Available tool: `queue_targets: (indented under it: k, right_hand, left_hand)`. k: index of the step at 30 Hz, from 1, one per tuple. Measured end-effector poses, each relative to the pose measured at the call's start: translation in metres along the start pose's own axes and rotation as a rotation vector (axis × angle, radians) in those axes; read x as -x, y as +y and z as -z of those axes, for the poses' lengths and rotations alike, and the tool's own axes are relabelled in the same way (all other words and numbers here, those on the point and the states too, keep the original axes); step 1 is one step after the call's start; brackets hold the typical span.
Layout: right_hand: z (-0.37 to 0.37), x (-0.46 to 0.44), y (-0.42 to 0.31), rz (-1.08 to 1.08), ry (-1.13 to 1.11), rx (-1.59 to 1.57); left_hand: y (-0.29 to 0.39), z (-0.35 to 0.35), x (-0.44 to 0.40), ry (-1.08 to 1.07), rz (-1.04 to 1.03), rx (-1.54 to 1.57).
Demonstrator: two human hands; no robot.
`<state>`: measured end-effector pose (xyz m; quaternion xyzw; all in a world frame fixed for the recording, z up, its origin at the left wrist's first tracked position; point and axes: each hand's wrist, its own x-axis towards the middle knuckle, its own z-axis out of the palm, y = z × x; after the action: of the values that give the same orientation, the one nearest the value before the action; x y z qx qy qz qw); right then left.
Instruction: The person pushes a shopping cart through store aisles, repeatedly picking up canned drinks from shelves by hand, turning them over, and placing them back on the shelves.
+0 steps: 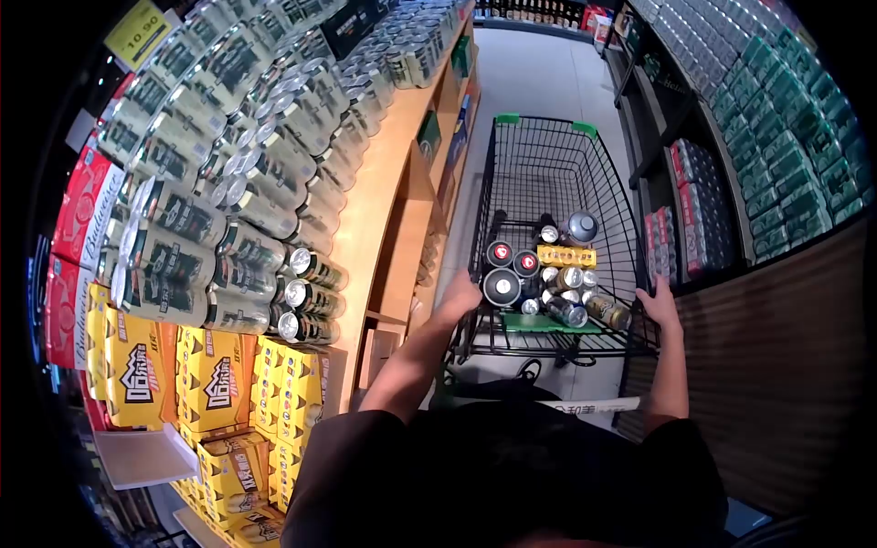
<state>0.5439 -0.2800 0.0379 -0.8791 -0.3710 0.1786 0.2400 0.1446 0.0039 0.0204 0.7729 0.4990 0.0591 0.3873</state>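
A black wire shopping cart (624,196) with green corner pieces stands in front of me. My left hand (462,294) is closed on the cart's left side near its rear. At the right side my right hand (660,303) grips the rim, its fingers partly hidden. Inside the cart lie several cans (568,310), a yellow carton (566,257) and dark containers with round lids (501,287). A large can with a grey top (582,227) stands farther forward. The cart's front half shows bare wire mesh.
To the left, a wooden shelf (384,137) bears stacked can packs (174,219), with yellow cartons (215,379) below. Dark shelving on the right holds green can packs (786,137) and red-and-dark packs (699,210). A pale floor aisle (539,73) leads to bottles (530,11) at the back.
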Motion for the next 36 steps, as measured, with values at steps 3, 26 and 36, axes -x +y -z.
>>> queue_targets:
  k: [3,26,36]
  right_hand:
    - [-0.002,0.025,0.018,-0.108,-0.228,-0.042]
    - [0.008,-0.106,-0.047,-0.341,-0.165,0.369]
    - [-0.007,-0.249,-0.071,-0.370,-0.049,0.294]
  left_hand:
    - [0.023,-0.004,0.000,0.111,0.102,-0.133]
    - [0.078,-0.008,-0.142,0.104,0.344,-0.479]
    - [0.083,0.008,-0.322,0.106,0.240,-0.486]
